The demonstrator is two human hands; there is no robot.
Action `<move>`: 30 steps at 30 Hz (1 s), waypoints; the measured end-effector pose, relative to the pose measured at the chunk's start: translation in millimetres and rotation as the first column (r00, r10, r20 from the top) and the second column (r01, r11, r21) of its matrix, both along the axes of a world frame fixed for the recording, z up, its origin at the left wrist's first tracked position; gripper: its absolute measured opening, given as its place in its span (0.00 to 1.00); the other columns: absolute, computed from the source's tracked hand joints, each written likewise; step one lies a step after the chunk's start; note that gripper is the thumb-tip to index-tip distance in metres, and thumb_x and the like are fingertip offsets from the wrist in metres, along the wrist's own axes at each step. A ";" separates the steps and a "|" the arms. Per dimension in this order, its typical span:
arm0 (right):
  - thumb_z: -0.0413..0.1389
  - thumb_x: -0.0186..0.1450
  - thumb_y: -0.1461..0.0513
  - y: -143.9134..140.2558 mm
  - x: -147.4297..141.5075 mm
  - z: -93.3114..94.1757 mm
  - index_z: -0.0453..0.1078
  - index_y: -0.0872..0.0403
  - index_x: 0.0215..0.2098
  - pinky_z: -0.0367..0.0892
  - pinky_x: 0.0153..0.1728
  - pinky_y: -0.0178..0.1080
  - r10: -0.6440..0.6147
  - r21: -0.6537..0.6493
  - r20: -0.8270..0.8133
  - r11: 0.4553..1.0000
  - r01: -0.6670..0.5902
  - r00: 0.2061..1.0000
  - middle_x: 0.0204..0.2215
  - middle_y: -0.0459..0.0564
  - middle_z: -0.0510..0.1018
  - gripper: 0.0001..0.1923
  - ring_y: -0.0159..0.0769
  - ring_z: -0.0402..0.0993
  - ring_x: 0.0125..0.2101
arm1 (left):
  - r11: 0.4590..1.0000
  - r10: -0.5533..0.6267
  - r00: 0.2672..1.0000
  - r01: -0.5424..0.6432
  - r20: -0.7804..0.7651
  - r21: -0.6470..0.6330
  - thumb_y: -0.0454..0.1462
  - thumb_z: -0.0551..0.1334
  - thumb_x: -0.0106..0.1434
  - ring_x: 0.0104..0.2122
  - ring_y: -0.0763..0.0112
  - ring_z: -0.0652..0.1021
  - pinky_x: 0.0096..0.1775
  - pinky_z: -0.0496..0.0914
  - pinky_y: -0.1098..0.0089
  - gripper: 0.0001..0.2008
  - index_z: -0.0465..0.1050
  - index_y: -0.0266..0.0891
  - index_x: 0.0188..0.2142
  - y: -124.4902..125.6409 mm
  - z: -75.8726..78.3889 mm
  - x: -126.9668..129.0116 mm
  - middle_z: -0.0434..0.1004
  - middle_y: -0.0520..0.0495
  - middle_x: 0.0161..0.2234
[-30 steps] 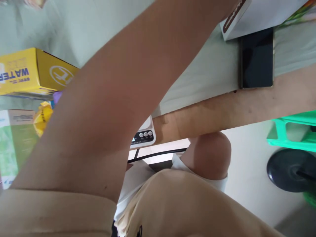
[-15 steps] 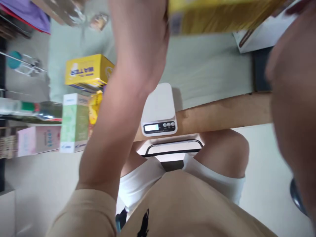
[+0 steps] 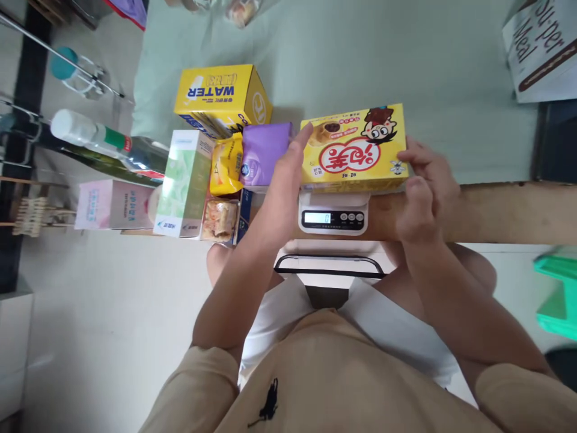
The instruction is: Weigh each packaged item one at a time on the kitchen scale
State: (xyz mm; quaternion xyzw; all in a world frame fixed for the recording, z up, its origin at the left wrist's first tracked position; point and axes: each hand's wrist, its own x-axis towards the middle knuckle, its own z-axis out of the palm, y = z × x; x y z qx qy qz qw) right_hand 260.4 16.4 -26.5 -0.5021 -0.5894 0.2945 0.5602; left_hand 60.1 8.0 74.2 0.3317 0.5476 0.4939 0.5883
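A yellow snack box (image 3: pixel 351 147) with a cartoon figure and red lettering lies flat between my two hands, over the white kitchen scale (image 3: pixel 333 213). My left hand (image 3: pixel 293 159) presses against the box's left end. At its right end the fingers of my right hand (image 3: pixel 426 180) are on the corner, thumb bent in. The box hides most of the scale's plate, and I cannot tell whether it rests there. The display seems to read 0. Just left of my left hand stands a purple pack (image 3: pixel 265 153).
Grouped on the left are a yellow WATER box (image 3: pixel 220 96), a yellow packet (image 3: pixel 226 165), a green-white box (image 3: pixel 184 180), a wrapped pastry (image 3: pixel 219 219), a pink box (image 3: pixel 117 204) and a bottle (image 3: pixel 112 141). A "Super Meal" box (image 3: pixel 541 54) stands far right. The table's wooden edge (image 3: pixel 496 210) runs in front.
The yellow snack box has come down and back from the far side to the scale, held by my hands. My arms have drawn in, and the view has shifted.
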 end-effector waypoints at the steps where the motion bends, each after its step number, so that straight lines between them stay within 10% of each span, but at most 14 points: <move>1: 0.52 0.69 0.42 0.1 2.0 -2.7 0.78 0.48 0.50 0.64 0.71 0.62 0.003 0.060 0.033 0.998 -0.005 0.999 0.59 0.54 0.81 0.25 0.52 0.73 0.66 | 1.000 0.004 1.000 -0.004 0.006 -0.005 0.47 0.40 0.81 0.66 0.61 0.77 0.56 0.76 0.55 0.28 0.71 0.38 0.63 1.2 0.1 1.0 0.78 0.42 0.58; 11: 0.54 0.69 0.44 2.3 8.0 -3.5 0.79 0.45 0.46 0.71 0.63 0.62 0.012 0.112 0.202 0.993 -0.035 0.979 0.51 0.50 0.86 0.20 0.50 0.80 0.56 | 0.977 0.083 0.996 -0.078 -0.015 0.200 0.52 0.55 0.73 0.75 0.61 0.64 0.72 0.67 0.52 0.25 0.65 0.51 0.66 -26.6 -11.8 -17.5 0.68 0.52 0.71; 21: 0.51 0.69 0.48 22.0 18.7 -15.2 0.75 0.50 0.39 0.72 0.52 0.51 -0.170 0.030 0.068 0.985 0.168 0.983 0.37 0.48 0.81 0.17 0.39 0.76 0.41 | 0.787 0.247 0.955 -0.099 -0.163 0.609 0.54 0.66 0.63 0.47 0.63 0.82 0.55 0.78 0.61 0.15 0.79 0.48 0.36 -42.8 3.4 -22.6 0.84 0.51 0.39; 30: 0.49 0.73 0.47 50.6 2.6 -20.3 0.70 0.52 0.36 0.72 0.44 0.46 -0.284 0.096 -0.085 0.952 0.292 0.955 0.32 0.49 0.72 0.19 0.35 0.71 0.34 | 0.792 0.220 0.975 -0.169 -0.016 0.586 0.61 0.67 0.65 0.45 0.68 0.79 0.55 0.78 0.61 0.21 0.80 0.48 0.35 -26.4 -0.3 -33.2 0.79 0.54 0.36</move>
